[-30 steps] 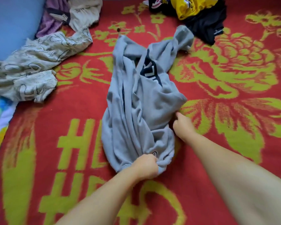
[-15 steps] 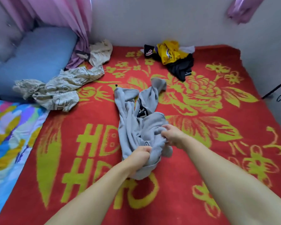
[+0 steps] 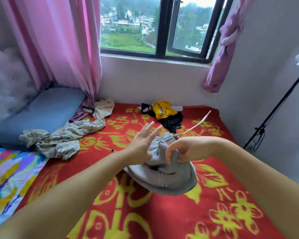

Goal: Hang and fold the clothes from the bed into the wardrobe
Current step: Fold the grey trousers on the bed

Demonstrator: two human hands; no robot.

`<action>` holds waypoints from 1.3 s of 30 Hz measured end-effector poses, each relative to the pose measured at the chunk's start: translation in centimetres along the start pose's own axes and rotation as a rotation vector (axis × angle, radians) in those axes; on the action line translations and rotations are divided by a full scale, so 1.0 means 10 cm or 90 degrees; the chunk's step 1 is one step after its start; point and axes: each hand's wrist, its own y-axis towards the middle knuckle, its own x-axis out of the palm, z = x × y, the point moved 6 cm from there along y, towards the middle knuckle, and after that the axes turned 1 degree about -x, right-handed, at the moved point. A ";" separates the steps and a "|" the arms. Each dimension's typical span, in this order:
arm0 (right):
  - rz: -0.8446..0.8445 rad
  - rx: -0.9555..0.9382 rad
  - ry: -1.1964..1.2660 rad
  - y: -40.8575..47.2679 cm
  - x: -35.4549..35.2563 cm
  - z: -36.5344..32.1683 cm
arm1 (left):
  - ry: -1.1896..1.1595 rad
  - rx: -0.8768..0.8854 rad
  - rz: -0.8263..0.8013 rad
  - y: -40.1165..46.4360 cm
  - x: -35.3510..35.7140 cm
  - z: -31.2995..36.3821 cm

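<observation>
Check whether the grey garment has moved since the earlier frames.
Yes. The grey garment has been gathered up off the red blanket, toward the person; the right hand pinches it, the left hand is open.

Pink curtains (image 3: 62,42) flank the window (image 3: 160,26); a blue pillow (image 3: 41,112) lies beside the padded headboard (image 3: 5,83).

Bare red blanket (image 3: 162,221) ahead; patterned garment (image 3: 62,140) blocks left.

Head view looks forward across the bed (image 3: 214,195) toward the window (image 3: 160,26).
</observation>
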 end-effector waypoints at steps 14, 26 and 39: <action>0.173 0.071 0.277 -0.32 -0.18 0.32 | -0.120 0.202 0.131 -0.03 -0.37 0.67; -0.022 0.153 0.106 -0.11 0.10 0.46 | -0.295 0.096 0.282 0.07 -1.14 0.49; 0.264 0.255 -0.355 -0.90 -1.83 0.35 | 0.172 0.013 -0.371 0.01 -0.04 0.05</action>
